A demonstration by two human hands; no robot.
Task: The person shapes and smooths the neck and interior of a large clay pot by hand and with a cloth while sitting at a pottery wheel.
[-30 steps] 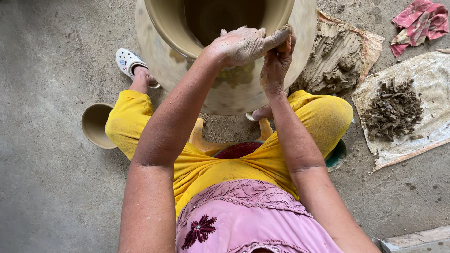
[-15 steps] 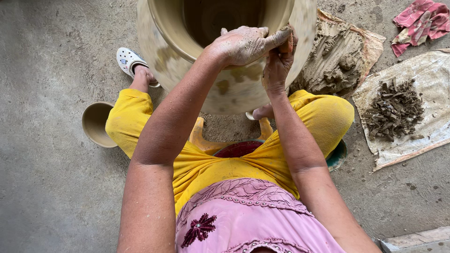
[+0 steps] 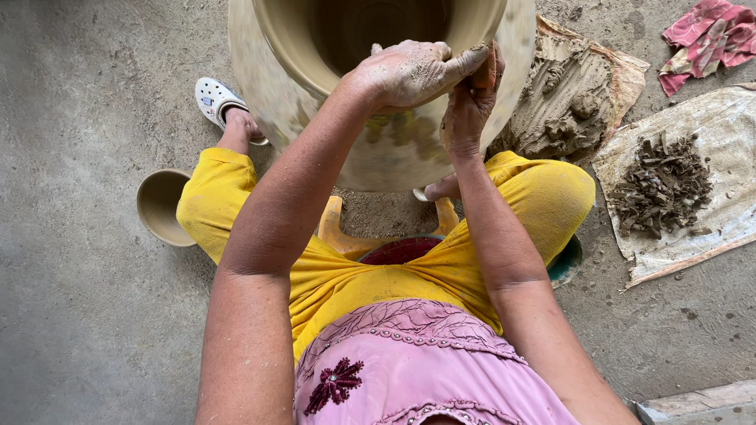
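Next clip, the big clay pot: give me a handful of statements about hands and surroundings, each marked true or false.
1. Both hands meet at the rim of the large clay pot. True.
2. The left hand is clean. False: it is coated in pale clay.
3. The right hand rests on the floor. False: it is raised against the pot's rim.
4. A small clay bowl sits on the ground beside the yellow-clad knee. True.
5. The red cloth lies inside the pot. False: it lies on the ground, off to the side.
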